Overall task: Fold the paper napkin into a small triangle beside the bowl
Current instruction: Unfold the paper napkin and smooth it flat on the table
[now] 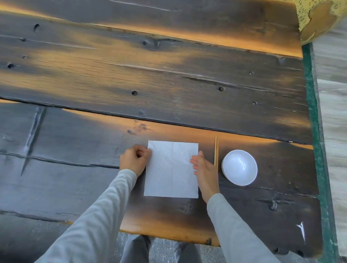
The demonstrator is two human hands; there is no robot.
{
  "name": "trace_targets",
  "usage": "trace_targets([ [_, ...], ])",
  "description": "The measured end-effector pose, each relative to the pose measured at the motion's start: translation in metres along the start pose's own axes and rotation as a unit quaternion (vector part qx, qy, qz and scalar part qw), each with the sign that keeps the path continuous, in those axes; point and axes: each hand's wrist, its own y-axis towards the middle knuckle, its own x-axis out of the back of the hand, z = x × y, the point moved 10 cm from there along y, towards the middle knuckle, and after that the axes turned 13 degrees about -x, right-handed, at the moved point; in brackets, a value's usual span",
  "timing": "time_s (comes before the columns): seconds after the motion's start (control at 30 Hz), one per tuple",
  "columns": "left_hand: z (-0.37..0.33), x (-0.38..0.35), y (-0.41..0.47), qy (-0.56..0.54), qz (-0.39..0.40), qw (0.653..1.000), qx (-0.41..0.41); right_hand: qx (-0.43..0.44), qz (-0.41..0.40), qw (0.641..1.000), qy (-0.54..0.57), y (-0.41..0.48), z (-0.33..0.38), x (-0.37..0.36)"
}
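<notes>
Your paper napkin (172, 169) lies flat and unfolded on the dark wooden tabletop (131, 74), close to its near edge and toward the right end. It reads nearly square, a little longer running away from you. Your left hand (134, 161) sits at the napkin's far-left corner, its fingers (146, 151) curled and apparently pinching that corner. Your right hand (203, 171) rests along the right edge, fingers loosely extended, holding nothing. Chopsticks (216, 151) lie just beside that hand, between the napkin and the white bowl (239, 167). A diagonal fold would likely carry the pinched corner toward the near-right corner, so the left hand leads. The planks are rough and knotted; bare tabletop lies beyond.
</notes>
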Motion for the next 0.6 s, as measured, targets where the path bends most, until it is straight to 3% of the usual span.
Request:
trace_targets([
  [0.1,-0.034,0.004,-0.015,0.175,-0.046,0.967,-0.180,-0.008,0.003,1.000,0.005,0.000,-0.001,-0.001],
  [0.17,-0.056,-0.017,-0.032,0.266,-0.016,0.916,-0.302,0.029,-0.027,0.999,-0.031,-0.004,0.003,0.000],
  [0.23,-0.062,-0.046,-0.047,0.339,0.056,0.859,-0.380,0.121,-0.080,0.983,-0.113,-0.015,0.013,0.001],
  [0.3,-0.051,-0.068,-0.053,0.390,0.133,0.821,-0.394,0.243,-0.124,0.933,-0.234,-0.029,0.026,-0.006],
  [0.4,-0.031,-0.082,-0.053,0.434,0.192,0.794,-0.379,0.345,-0.085,0.824,-0.441,-0.034,0.018,-0.043],
  [0.5,-0.016,-0.081,-0.048,0.455,0.215,0.783,-0.366,0.320,-0.061,0.719,-0.614,-0.017,-0.012,-0.058],
  [0.6,-0.002,-0.074,-0.042,0.468,0.221,0.778,-0.356,0.294,-0.065,0.692,-0.656,-0.005,-0.021,-0.051],
])
